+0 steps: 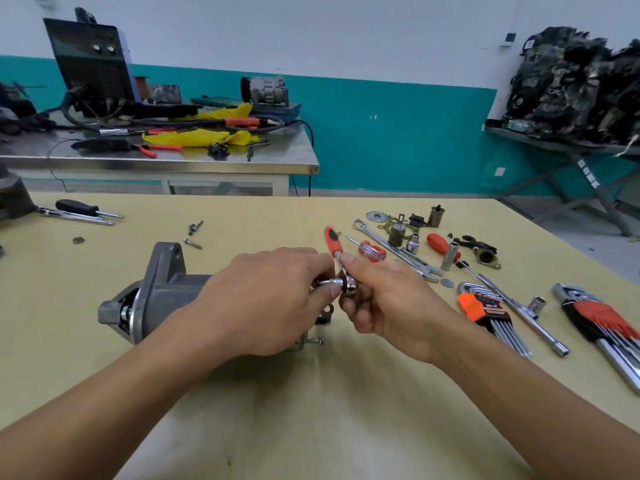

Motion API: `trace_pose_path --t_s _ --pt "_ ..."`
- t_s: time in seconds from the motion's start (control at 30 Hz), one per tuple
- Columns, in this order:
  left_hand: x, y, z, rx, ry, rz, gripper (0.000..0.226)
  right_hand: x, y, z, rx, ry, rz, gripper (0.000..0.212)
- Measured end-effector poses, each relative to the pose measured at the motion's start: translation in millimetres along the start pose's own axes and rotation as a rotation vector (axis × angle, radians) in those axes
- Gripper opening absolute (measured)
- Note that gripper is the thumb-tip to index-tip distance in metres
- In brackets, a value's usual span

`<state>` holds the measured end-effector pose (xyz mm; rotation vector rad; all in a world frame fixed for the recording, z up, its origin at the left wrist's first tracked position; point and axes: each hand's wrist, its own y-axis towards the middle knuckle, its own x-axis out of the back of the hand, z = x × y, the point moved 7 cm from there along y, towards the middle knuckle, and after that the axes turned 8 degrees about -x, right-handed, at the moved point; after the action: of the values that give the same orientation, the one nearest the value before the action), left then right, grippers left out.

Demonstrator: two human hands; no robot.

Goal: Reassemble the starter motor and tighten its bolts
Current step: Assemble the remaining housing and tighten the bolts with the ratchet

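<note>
Starter motor [166,285] lies on its side on the table [311,410]. Long axis runs 9 to 3 o'clock, nose casting toward 9, rear end hidden under the left hand [270,299]. That hand arches over the rear, its fingertips pinching a small chrome socket [328,282]. Right hand [391,306], close at its 3 o'clock, grips the ratchet [333,242] by the head, red handle pointing to 12. Socket axis roughly matches the motor's. A bolt [313,340] juts from the rear at the socket's 6 o'clock. It is probably the next target, with the left hand nearer.
</note>
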<state>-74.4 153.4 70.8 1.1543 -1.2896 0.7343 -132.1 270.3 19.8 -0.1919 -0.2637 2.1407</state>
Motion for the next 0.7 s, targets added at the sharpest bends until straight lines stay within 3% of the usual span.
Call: trace_pose_path --t_s 0.13,0.2,0.27,0.43,0.6,0.7 --pt "-1.0 2.0 1.1 -0.009 0.002 0.023 0.034 2.1 -22.4 31.3 0.594 -0.563 -0.035 0.013" --pt "-0.6 2.4 2.2 -0.005 -0.002 0.017 0.036 1.6 -28.4 35.0 0.708 -0.735 0.003 0.012" --pt "0.6 1.8 2.6 0.002 -0.003 0.001 0.036 4.9 -23.5 30.6 0.592 -0.644 0.014 0.008" --pt "4.7 -2.0 1.6 0.023 -0.004 -0.074 0.023 3.3 -1.0 9.9 0.082 -0.216 -0.032 0.04" --pt "7.6 -2.5 -1.1 0.025 -0.021 -0.067 0.024 7.9 -7.3 17.3 0.168 -0.273 -0.05 0.032" --pt "13.0 -3.4 4.7 0.06 -0.173 0.0 0.048 16.5 -5.6 20.8 0.165 -0.23 -0.086 0.031"
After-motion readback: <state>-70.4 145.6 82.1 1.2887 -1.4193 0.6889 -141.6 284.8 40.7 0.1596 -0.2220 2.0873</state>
